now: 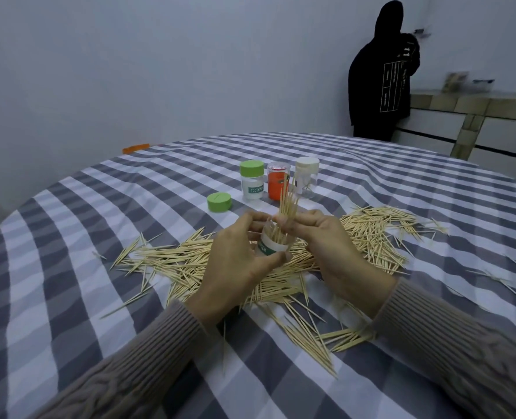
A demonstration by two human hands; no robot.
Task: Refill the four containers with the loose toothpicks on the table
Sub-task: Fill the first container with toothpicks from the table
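My left hand (pixel 238 261) grips a clear open container (pixel 273 244) with a white and green label, held above the table. My right hand (pixel 329 246) pinches a bundle of toothpicks (pixel 287 204) whose lower ends stand inside that container. Loose toothpicks (pixel 190 261) lie scattered in a wide pile under and around both hands. Behind them stand three more containers: one with a green lid (pixel 252 184), an orange one (pixel 278 184) and one with a white lid (pixel 306 179). A loose green lid (pixel 219 202) lies to their left.
The table wears a grey and white checked cloth (pixel 69 237). An orange object (pixel 136 148) lies at the far edge. A person in a black hooded top (pixel 380 77) stands at the back right beside a tiled counter (pixel 477 104).
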